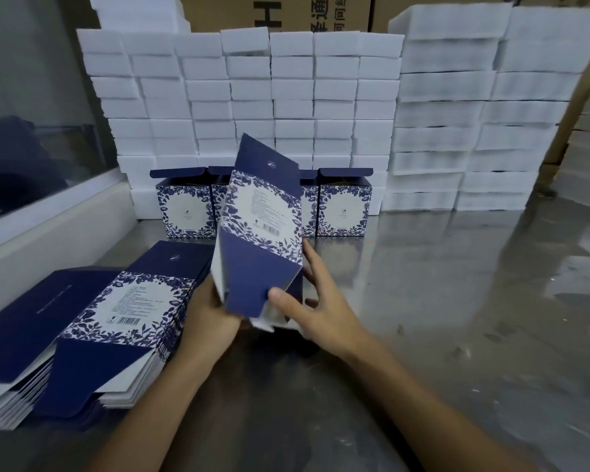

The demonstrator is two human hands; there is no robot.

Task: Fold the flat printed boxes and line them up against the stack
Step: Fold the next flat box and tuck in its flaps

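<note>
Carton (259, 233) held tilted above surface (423, 301), half-opened, at 12 o'clock of frame centre. Left hand (208, 318) and right hand (317, 301) both w/ grip closed on its lower end. Risk: bottom flaps crease if forced askew; carton could tip folded boxes (343, 206) lined at foam stack (286, 97).
</note>
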